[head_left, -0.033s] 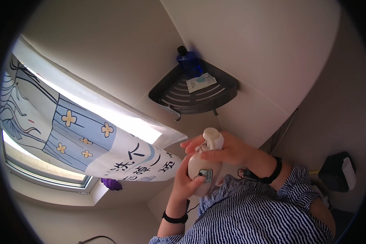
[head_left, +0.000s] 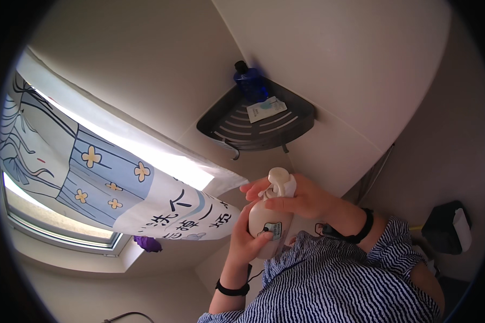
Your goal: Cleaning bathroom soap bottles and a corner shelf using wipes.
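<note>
You hold one cream pump bottle [head_left: 269, 218] between your two hands. Your left hand [head_left: 246, 239] wraps its body from below, fingers curled around it, thumb pressed beside the small label. Your right hand [head_left: 302, 199] lies over the pump head, fingers together across its top. The bottle stands nearly upright, long axis running up and down, pump head topmost. Above it, one dark corner shelf [head_left: 296, 121] carries one blue bottle [head_left: 250, 83] at its back corner and one pale sachet [head_left: 266, 109] beside it.
</note>
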A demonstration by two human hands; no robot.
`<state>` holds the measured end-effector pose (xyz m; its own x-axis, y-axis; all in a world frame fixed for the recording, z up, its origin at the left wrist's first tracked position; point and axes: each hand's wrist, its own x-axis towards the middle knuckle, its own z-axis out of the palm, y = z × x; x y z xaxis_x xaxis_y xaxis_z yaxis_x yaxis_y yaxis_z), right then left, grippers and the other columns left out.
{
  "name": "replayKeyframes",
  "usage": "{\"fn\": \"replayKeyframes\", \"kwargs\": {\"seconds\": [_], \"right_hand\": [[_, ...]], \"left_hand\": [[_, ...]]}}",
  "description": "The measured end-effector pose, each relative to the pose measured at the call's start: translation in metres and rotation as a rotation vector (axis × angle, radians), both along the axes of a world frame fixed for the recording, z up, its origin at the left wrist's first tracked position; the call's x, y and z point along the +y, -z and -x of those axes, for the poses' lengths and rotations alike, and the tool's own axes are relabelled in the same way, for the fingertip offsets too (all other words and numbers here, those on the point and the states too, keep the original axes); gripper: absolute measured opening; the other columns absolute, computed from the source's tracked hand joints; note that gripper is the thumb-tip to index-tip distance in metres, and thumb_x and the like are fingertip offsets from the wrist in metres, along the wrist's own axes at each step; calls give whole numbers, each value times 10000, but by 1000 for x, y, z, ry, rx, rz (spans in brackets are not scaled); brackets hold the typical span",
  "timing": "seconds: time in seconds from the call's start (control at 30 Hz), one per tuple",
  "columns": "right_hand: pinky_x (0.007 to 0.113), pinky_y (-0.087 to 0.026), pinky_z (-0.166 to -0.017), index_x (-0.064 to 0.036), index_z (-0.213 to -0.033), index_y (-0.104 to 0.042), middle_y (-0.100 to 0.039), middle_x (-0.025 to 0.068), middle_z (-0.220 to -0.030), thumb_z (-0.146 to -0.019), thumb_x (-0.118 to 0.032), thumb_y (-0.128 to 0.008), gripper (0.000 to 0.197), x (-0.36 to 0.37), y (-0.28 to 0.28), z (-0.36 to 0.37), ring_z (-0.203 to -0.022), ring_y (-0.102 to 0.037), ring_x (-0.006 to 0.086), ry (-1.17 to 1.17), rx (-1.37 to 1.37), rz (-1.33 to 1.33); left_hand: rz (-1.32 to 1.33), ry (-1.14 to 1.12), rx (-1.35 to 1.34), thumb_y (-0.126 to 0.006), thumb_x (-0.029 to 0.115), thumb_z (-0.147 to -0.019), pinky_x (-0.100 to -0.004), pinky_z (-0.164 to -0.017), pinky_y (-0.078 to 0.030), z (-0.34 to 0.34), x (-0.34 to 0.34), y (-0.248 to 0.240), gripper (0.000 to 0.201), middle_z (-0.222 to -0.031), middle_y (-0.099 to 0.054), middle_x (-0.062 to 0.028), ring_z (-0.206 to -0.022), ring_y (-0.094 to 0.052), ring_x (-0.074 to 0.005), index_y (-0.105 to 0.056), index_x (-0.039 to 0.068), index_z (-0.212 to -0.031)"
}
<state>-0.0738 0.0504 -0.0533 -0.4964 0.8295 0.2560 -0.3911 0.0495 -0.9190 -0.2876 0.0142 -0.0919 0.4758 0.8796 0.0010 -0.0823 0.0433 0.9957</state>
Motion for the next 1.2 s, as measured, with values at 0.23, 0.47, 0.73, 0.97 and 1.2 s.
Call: {"fn": "replayKeyframes", "kwargs": {"seconds": [0.23, 0.47, 0.73, 0.97, 1.2], "right_hand": [[347, -501, -955, -2, -1323, -574, -640, 170, -1261, -964, -138, -631, 387, -16, 11, 12, -1075, -651, 245, 410, -232, -79], [346, -536, -836, -42, -1351, -571, -622, 197, -1248, -917, -109, -671, 450, -27, 20, 12, -1024, -657, 277, 771, -377, -533], [312, -534, -776, -54, -1198, -604, -620, 113, -1023, -886, -76, -708, 329, -32, 13, -1, -964, -652, 233, 879, -431, -374], [335, -545, -815, -54, -1095, -650, -654, 80, -1100, -774, -52, -791, 350, -17, 22, 6, -974, -647, 239, 941, -359, -678], [442, -417, -1098, -97, -1385, -577, -386, 131, -1555, -852, -176, -733, 561, -26, 33, 23, -1414, -400, 312, 700, -504, -839]], "left_hand": [[-175, -284, 218, -828, 210, -754, -357, -993, -477, -13, -4, -1, 775, -1271, -603, -138, -1165, -592, -220, -457, -13, -1397], [-244, -442, 306, -828, 152, -740, -362, -964, -502, -19, -3, -9, 730, -1234, -640, -135, -1127, -628, -224, -488, 9, -1369], [-286, -449, 356, -829, 130, -727, -359, -956, -507, -18, -5, -7, 718, -1223, -648, -131, -1104, -639, -225, -504, 23, -1358], [-255, -398, 340, -835, 147, -719, -356, -952, -508, -25, -9, -9, 725, -1218, -639, -137, -1105, -632, -218, -504, 9, -1350], [-130, -404, 229, -830, 255, -782, -356, -976, -495, -18, -9, -1, 773, -1286, -588, -125, -1168, -592, -215, -435, 7, -1398]]}}
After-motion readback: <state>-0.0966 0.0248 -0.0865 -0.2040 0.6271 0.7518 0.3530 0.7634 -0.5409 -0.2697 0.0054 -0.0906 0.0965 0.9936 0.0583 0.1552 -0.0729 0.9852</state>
